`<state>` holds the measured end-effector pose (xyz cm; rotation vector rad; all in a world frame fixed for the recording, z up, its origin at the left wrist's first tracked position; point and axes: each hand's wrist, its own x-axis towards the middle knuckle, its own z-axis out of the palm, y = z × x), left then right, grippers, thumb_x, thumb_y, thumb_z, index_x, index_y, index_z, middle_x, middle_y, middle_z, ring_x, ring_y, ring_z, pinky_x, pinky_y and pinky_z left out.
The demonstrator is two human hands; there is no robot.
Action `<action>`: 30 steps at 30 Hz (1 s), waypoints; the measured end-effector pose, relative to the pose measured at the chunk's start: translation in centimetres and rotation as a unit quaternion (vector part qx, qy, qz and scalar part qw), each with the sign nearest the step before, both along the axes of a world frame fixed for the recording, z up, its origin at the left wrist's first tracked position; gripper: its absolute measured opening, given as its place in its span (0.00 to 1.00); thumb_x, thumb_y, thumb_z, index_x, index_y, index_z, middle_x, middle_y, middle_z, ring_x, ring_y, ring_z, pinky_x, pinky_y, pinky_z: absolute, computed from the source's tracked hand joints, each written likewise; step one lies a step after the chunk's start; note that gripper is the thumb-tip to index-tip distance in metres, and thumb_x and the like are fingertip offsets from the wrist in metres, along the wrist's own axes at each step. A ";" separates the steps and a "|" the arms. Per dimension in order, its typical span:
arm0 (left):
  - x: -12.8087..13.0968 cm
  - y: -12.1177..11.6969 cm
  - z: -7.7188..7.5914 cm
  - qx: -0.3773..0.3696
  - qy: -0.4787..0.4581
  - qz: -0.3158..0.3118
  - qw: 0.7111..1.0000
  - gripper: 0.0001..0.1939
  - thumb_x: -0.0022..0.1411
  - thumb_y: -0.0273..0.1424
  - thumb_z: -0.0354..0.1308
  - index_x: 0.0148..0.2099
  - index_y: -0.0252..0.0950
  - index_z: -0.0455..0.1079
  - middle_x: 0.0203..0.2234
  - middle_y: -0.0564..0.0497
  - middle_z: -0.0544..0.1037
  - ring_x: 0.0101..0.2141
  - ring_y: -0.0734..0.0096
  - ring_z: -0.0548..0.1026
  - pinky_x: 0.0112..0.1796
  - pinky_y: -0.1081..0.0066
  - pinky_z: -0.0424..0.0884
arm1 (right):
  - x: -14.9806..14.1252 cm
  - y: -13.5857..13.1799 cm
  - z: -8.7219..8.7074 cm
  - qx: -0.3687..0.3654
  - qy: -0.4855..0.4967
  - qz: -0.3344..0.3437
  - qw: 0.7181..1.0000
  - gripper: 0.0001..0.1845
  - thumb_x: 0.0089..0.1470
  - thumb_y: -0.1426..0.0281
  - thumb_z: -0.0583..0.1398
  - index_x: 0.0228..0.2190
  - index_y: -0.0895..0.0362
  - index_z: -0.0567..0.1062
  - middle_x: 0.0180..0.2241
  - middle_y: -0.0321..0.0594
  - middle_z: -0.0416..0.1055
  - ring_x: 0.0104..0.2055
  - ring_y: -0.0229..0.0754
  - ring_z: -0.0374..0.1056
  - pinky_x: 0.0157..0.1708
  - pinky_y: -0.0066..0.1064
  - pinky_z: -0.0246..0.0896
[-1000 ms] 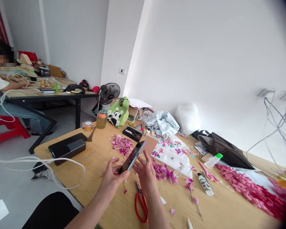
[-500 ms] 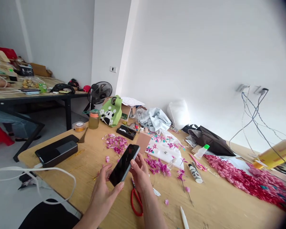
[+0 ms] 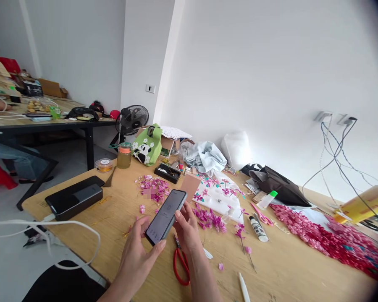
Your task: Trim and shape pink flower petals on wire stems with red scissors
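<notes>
in the lower middle of the frame, the left hand [image 3: 135, 256] and the right hand [image 3: 186, 228] hold a phone [image 3: 166, 216] together, fingers closed around its edges, screen up. it is above the bench [image 3: 290, 268]. red scissors [image 3: 180, 263] lie just below the hands, and pink flowers [image 3: 209, 219] are to the right.

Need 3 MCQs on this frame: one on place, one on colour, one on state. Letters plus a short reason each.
1. Where do the scissors lie?
A. on the table, just below the hands
B. inside the panda bag
C. on the floor

2. What colour are the scissors' handles?
A. blue
B. red
C. white

3. What state is the phone in?
A. flat on the table
B. screen lit, held in both hands
C. tucked in a pocket

Answers:
1 A: they rest on the table under the right hand.
2 B: both handle loops are red.
3 B: the left hand and the right hand grip it above the table, its screen showing a pale display.
</notes>
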<state>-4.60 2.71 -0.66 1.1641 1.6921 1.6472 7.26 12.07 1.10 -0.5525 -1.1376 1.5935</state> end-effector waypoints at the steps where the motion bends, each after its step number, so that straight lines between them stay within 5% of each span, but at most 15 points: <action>1: -0.1 0.0 -0.2 -0.004 0.004 -0.010 1.000 0.31 0.48 0.41 0.63 0.52 0.37 0.61 0.46 0.39 0.74 0.47 0.48 0.73 0.47 0.52 0.68 | 0.0 0.0 0.0 -0.002 -0.005 -0.001 1.000 0.28 0.45 0.59 0.67 0.48 0.52 0.70 0.49 0.45 0.70 0.47 0.52 0.68 0.39 0.38 0.67; 8: -0.4 0.2 -1.8 0.017 0.168 0.024 0.985 0.33 0.52 0.41 0.61 0.57 0.36 0.55 0.52 0.37 0.68 0.51 0.47 0.69 0.48 0.50 0.67 | 0.5 0.2 -0.2 0.003 -0.021 0.015 1.000 0.26 0.48 0.58 0.65 0.48 0.54 0.71 0.48 0.46 0.71 0.48 0.53 0.67 0.42 0.40 0.66; 15: -0.2 0.3 -2.5 0.067 0.342 0.076 0.934 0.34 0.53 0.34 0.61 0.60 0.35 0.53 0.50 0.37 0.69 0.52 0.47 0.66 0.48 0.50 0.68 | -0.1 0.0 -1.5 0.012 -0.089 -0.113 0.990 0.22 0.51 0.61 0.64 0.46 0.56 0.71 0.46 0.44 0.73 0.49 0.51 0.67 0.45 0.38 0.64; 22: 0.5 0.4 -3.2 0.107 0.398 0.080 0.907 0.35 0.56 0.30 0.59 0.63 0.37 0.50 0.54 0.38 0.67 0.54 0.46 0.65 0.49 0.49 0.68 | -0.7 0.7 -2.9 0.006 -0.099 -0.219 0.971 0.24 0.47 0.62 0.65 0.45 0.57 0.70 0.44 0.45 0.74 0.46 0.51 0.69 0.42 0.37 0.65; 30: 0.6 0.3 -3.0 0.102 0.411 0.084 0.902 0.34 0.56 0.30 0.59 0.63 0.37 0.50 0.54 0.38 0.67 0.54 0.46 0.65 0.49 0.49 0.68 | -0.8 0.4 -2.6 -0.013 -0.077 -0.208 0.975 0.25 0.50 0.59 0.64 0.47 0.56 0.69 0.44 0.44 0.74 0.47 0.51 0.69 0.43 0.38 0.66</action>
